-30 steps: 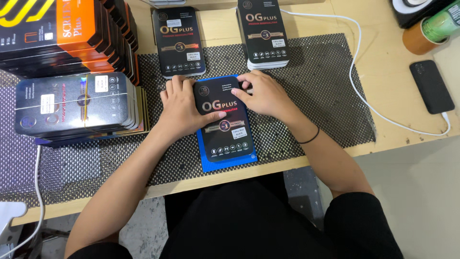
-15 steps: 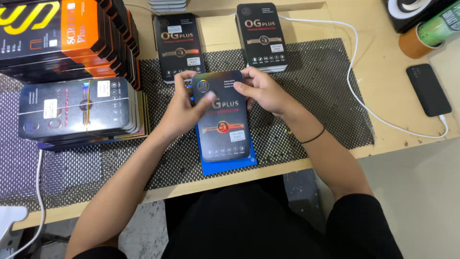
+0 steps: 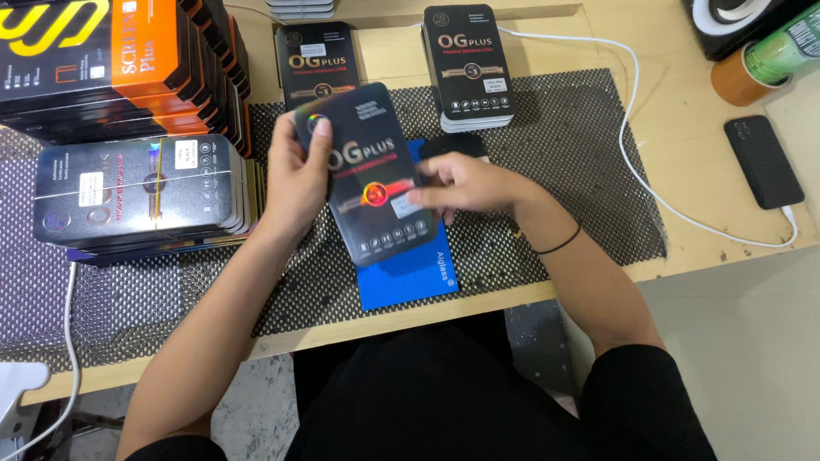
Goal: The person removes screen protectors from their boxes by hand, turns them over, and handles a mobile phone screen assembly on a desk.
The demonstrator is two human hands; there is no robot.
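One head cam; looks steeply down at desk edge; close, arm's reach; forearms fill foreground.

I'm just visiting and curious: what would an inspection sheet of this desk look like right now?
Surface: wooden table covered by a dark mesh mat.
Job's things: flat black package held tilted above a blue pad.
Clutter: two upright stacks of similar black packages at the back, a sideways stack and orange-and-black boxes on the left, a green can.
Grippers: left hand grips the package's edge; right hand touches its front.
Cables: white cable runs to a black phone; another white cable at far left.
Surroundings: pale floor.
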